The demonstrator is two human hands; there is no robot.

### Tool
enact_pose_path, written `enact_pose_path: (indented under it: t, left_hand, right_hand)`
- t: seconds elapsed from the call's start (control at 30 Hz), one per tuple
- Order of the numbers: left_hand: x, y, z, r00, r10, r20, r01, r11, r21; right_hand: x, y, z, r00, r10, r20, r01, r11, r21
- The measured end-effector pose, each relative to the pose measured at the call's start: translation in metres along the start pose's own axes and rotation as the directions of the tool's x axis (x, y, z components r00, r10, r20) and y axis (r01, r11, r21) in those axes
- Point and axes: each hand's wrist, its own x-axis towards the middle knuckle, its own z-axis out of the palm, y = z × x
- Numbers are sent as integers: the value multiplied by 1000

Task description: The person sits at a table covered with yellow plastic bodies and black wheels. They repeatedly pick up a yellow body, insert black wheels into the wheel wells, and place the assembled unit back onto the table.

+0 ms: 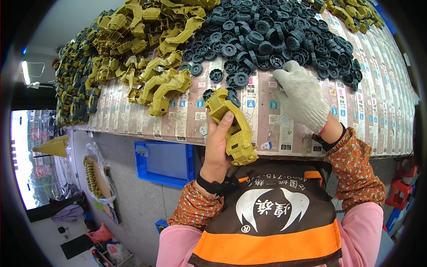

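My bare left hand point(216, 147) grips a yellow plastic toy truck body point(240, 133), thumb across its side, at the table's near edge. A dark wheel point(233, 99) sits at the far end of that body. My right hand point(304, 95), in a pale knit glove, reaches to the near edge of a heap of dark toy wheels point(262, 38). Its fingers are curled together right beside a wheel point(276, 61); whatever they hold is hidden. A few loose wheels point(240, 79) lie between my two hands and the heap.
The tabletop point(284, 138) is covered with printed paper and tape. More yellow truck bodies point(164, 89) are piled left of the wheels, with assembled yellow-and-dark toys point(75, 84) farther left. Other yellow parts point(356, 13) lie at the far right. Below the edge is a blue bin point(141, 167).
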Motion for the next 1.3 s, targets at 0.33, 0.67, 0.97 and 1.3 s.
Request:
enact_pose_path:
  t: [0.33,0.67,0.97,1.3]
  left_hand:
    - [0,-2,5,998,58,-33,-57,998,30]
    - [0,-3,23,969,242,-49,-233,962,144]
    - [2,-4,30,885,461,-59,-429,859,278]
    - [2,-16,54,607,788,101,-724,496,480]
  right_hand:
    - [-7,2,-19,963,47,266,-109,969,223]
    - [-59,-54,-45,748,-6,664,-654,159,739]
    - [-74,-72,-39,833,212,512,-552,251,795]
    - [-75,-80,-63,919,137,370,-363,659,659]
